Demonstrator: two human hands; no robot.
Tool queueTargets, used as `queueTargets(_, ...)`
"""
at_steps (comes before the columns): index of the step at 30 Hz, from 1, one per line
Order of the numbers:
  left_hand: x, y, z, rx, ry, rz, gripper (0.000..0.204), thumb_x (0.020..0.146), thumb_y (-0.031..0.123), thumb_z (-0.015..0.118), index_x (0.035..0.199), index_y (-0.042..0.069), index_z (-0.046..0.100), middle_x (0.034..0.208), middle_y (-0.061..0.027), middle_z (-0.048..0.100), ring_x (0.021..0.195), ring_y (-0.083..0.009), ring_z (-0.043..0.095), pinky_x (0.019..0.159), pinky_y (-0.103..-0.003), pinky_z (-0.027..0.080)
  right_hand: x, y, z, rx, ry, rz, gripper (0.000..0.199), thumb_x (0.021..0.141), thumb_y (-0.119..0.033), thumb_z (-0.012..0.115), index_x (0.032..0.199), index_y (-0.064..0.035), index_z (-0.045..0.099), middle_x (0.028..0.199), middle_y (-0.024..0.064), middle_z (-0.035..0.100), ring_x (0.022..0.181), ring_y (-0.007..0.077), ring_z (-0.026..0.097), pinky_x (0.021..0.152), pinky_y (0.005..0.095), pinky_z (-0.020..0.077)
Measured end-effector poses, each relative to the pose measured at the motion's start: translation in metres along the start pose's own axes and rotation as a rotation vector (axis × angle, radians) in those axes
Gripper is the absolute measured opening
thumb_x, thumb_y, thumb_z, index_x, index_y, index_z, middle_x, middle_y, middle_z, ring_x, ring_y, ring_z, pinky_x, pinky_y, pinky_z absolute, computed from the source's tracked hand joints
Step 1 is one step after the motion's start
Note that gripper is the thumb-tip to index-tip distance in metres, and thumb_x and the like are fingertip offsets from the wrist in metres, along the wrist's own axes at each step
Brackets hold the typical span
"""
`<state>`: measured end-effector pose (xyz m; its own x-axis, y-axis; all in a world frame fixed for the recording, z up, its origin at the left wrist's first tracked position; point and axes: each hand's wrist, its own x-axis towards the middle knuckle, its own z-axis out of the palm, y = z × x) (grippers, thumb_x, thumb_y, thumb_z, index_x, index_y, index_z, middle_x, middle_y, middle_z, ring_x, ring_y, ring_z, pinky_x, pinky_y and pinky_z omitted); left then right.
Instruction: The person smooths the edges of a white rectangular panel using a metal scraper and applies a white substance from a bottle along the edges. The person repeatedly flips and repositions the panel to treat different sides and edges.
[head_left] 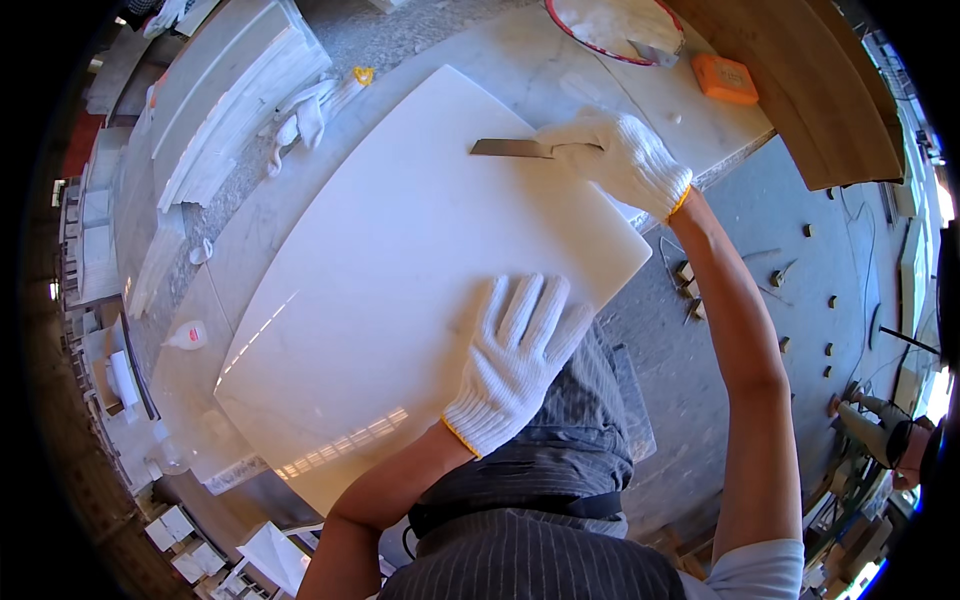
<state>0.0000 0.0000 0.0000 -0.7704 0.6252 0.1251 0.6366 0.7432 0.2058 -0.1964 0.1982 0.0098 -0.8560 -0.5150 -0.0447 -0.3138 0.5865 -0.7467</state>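
White polished stone slab point(400, 290) lying flat on grey marble workbench point(560, 70), near corner overhanging bench edge toward the wearer's apron point(540, 480). Glossy face reflecting window light along lower left margin; no chips or marks discernible from this view.

Left hand point(515, 360) in white knit glove, palm down on slab near its lower right edge. Fingers spread wide and flat, nothing pinched; placement judged to steady the slab against sliding while the other hand works.

Right hand point(620, 155) in matching glove, closed around handle of flat metal scraper blade point(512, 148). Fingers pressed together and curled over the grip; thumb position not discernible. Blade held low, nearly flat on slab surface close to far right edge, tip pointing left; shallow angle judged suited to skimming the face without gouging. Contact between blade edge and stone probable but not confirmed.

Surroundings: pair of spare white gloves point(310, 110) lying beyond slab's far left edge; orange block point(725, 78) on bench well right of scraper; red-rimmed basin point(615, 25) at top, partly out of frame; small squeeze bottle point(188, 336) on bench left of slab; stacked stone strips point(230, 90) upper left; wooden plank point(810, 90) leaning at right. Small blocks scattered on floor point(800, 300) below bench.
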Motion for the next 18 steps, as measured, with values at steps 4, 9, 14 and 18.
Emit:
queueTargets(4,0.003,0.001,-0.003,-0.095,-0.011,-0.001,0.060,0.081,0.021,0.066,0.139,0.015,0.054,0.145,-0.0167,0.046,0.135,-0.0344,0.041,0.113,-0.057,0.029,-0.028,0.002,-0.003,-0.023,0.040,-0.124,0.027,0.086,-0.012,0.063,0.110,-0.0029,0.072,0.099,0.0135,0.071,0.085,0.0266,0.066,0.078,0.0350,0.0519)
queueTargets(9,0.010,-0.020,-0.013,-0.417,-0.019,0.204,0.061,0.075,0.037,0.073,0.130,0.015,0.060,0.147,-0.0127,0.043,0.137,-0.0335,0.038,0.112,-0.057,0.031,-0.100,-0.008,-0.008,0.625,0.226,0.374,0.041,0.095,-0.021,0.063,0.131,-0.0025,0.060,0.076,0.0004,0.057,0.057,0.0070,0.048,0.050,0.0229,0.0401)
queueTargets(14,0.074,-0.122,-0.014,0.072,0.057,0.157,0.059,0.091,0.046,0.056,0.143,0.019,0.050,0.154,-0.0091,0.040,0.143,-0.0316,0.033,0.118,-0.053,0.017,-0.197,0.019,0.044,0.985,0.421,0.296,0.052,0.090,-0.056,0.064,0.098,-0.0041,0.059,0.063,-0.0039,0.047,0.052,0.0046,0.045,0.045,0.0195,0.0328)
queueTargets(18,0.108,-0.184,0.005,0.247,0.157,-0.157,0.074,0.094,0.060,0.041,0.145,0.007,0.046,0.153,-0.0191,0.037,0.145,-0.0375,0.027,0.120,-0.052,0.011,-0.234,-0.003,0.081,1.497,0.582,0.372,0.041,0.090,-0.047,0.067,0.085,-0.0083,0.056,0.077,0.0006,0.049,0.060,0.0089,0.046,0.050,0.0230,0.0342)
